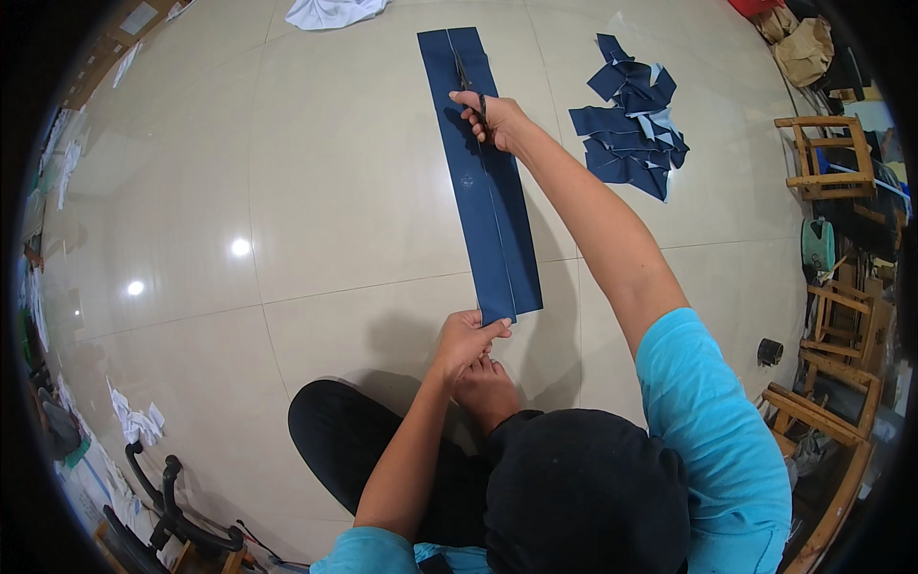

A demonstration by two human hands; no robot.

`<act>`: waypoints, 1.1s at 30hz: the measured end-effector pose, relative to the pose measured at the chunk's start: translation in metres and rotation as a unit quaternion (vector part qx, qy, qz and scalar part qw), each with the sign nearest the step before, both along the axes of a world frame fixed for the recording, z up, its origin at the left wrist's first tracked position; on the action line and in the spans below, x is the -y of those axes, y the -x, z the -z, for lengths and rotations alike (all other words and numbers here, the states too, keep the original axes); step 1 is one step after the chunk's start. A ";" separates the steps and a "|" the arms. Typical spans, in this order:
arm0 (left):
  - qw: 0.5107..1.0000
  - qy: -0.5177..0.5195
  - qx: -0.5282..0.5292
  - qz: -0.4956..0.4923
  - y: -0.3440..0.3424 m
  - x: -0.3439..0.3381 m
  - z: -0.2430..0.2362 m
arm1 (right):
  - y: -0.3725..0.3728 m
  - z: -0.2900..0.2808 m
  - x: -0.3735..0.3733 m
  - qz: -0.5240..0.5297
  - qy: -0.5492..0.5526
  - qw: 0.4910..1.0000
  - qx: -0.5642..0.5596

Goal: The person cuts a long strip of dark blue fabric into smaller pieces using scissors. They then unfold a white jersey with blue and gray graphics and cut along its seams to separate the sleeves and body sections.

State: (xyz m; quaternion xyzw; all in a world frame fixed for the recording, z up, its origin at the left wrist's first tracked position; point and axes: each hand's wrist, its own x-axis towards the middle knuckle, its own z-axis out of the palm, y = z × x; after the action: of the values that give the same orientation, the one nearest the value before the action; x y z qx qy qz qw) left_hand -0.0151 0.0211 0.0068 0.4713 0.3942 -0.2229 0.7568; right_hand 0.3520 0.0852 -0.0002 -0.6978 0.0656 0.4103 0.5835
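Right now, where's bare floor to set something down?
Widest: the tiled floor left of the navy strip, below the white cloth. Narrower: between the navy scraps and wooden stool. Crowded: the right edge; the strip, left hand and right hand at it.

The right hand [495,124], curled, reaches far forward; the left hand [465,341] pinches.

Head view: wide fisheye, worn on the head.
Floor [172,210]: faced from above.
Sleeves [703,383]: near, lower edge.
Cloth [465,206]: farther off, upper middle.
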 end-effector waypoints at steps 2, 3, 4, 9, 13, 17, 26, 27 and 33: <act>1.000 0.000 -0.003 0.001 0.000 0.000 0.000 | 0.001 -0.001 0.000 -0.001 0.000 1.000 0.004; 1.000 0.000 -0.004 0.000 0.001 -0.001 0.000 | 0.002 -0.002 0.000 -0.002 0.002 1.000 0.006; 1.000 -0.001 -0.006 -0.001 0.001 -0.001 0.000 | 0.003 -0.003 0.000 -0.003 0.004 1.000 0.009; 1.000 -0.002 -0.005 -0.002 0.000 0.000 -0.005 | 0.001 -0.004 0.002 -0.001 0.007 1.000 0.012; 1.000 0.003 -0.012 0.008 -0.002 -0.001 -0.010 | -0.002 -0.004 0.001 -0.010 -0.001 1.000 0.019; 1.000 -0.002 -0.014 0.009 -0.002 -0.001 -0.011 | -0.006 -0.004 -0.003 -0.007 0.000 1.000 0.006; 0.999 0.007 -0.027 0.024 -0.002 -0.002 -0.010 | -0.015 -0.001 -0.010 -0.013 -0.002 1.000 -0.002; 0.999 0.001 -0.027 0.027 -0.001 -0.003 -0.008 | -0.014 -0.002 -0.012 -0.015 0.000 1.000 -0.003; 0.997 -0.044 -0.018 0.066 0.003 -0.002 0.000 | -0.015 0.001 -0.012 -0.010 0.001 1.000 -0.005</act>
State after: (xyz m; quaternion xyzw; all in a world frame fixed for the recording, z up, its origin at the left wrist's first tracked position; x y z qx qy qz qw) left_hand -0.0178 0.0233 0.0070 0.5253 0.3852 -0.2636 0.7115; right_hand 0.3674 0.0975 -0.0012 -0.6969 0.0618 0.4193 0.5785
